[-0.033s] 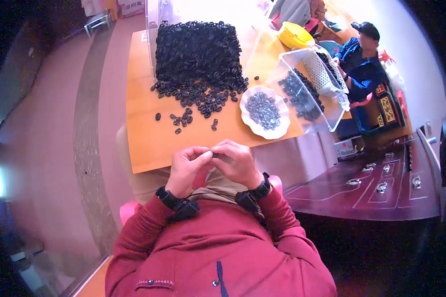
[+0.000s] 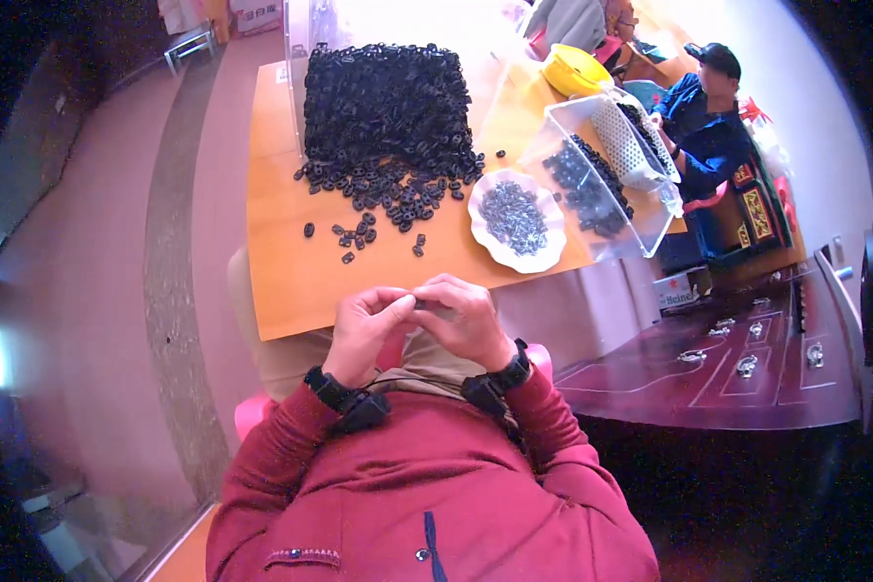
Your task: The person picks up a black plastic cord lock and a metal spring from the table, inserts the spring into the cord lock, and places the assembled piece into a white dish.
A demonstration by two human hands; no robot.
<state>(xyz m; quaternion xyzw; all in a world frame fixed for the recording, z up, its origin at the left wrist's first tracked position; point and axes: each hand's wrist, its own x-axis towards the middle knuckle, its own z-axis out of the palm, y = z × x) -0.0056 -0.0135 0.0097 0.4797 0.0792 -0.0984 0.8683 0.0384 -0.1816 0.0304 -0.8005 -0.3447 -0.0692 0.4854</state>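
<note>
Close to the table's front edge, my left hand (image 2: 364,335) and my right hand (image 2: 468,315) meet fingertip to fingertip. Both are closed in a pinch on one small dark piece (image 2: 420,304), mostly covered by the fingers; its exact shape cannot be made out. Beyond them lies a big heap of small black plastic pieces with holes (image 2: 388,107), with several strays nearer my hands. To the right of the heap is a white scalloped dish (image 2: 489,240) holding many small shiny metal parts.
A clear plastic bin (image 2: 640,242) with black pieces stands at the right of the wooden table (image 2: 301,291), beside a white perforated basket (image 2: 619,145). Behind them is a yellow bowl (image 2: 574,70). Another person (image 2: 713,136) sits at far right, near a dark red panel (image 2: 669,388) with metal fittings.
</note>
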